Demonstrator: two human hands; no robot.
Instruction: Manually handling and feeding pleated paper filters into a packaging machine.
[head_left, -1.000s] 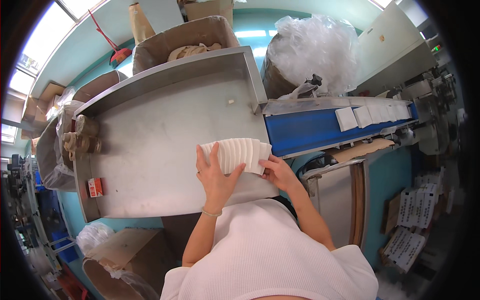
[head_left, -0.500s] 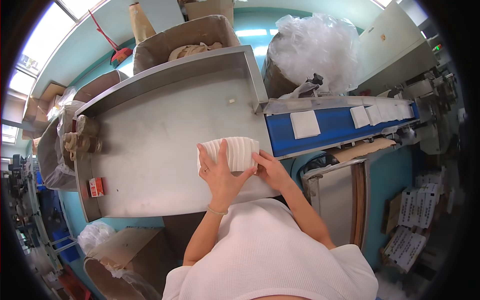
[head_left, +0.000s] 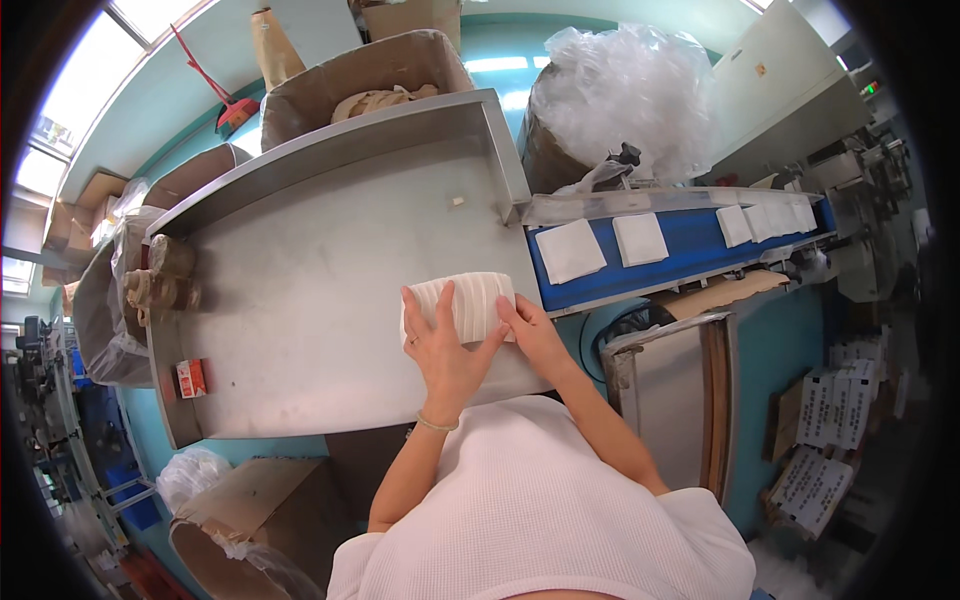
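Observation:
A row of folded white napkins (head_left: 472, 298) stands on edge, packed together, near the right front of the steel table (head_left: 300, 320). My left hand (head_left: 448, 362) lies over the near left part of the row, fingers spread across the folds and thumb pointing right. At the row's right end my right hand (head_left: 535, 338) presses with thumb and fingers, closing the napkins in from that side. Both hands grip the same stack. To the right, single flat napkins (head_left: 570, 251) lie on the blue conveyor belt (head_left: 690, 248).
Raised steel walls edge the table at the back and left. A small red-and-white box (head_left: 191, 378) and wrapped brownish bundles (head_left: 165, 280) sit at its left end. Beyond stand a cardboard box (head_left: 370, 75) and a heap of clear plastic (head_left: 630, 100). A framed panel (head_left: 670, 400) leans below the belt.
Napkins on the belt have moved left toward the table, and another now lies at its near end. My right thumb has shifted slightly onto the stack's right end; my left hand barely moved.

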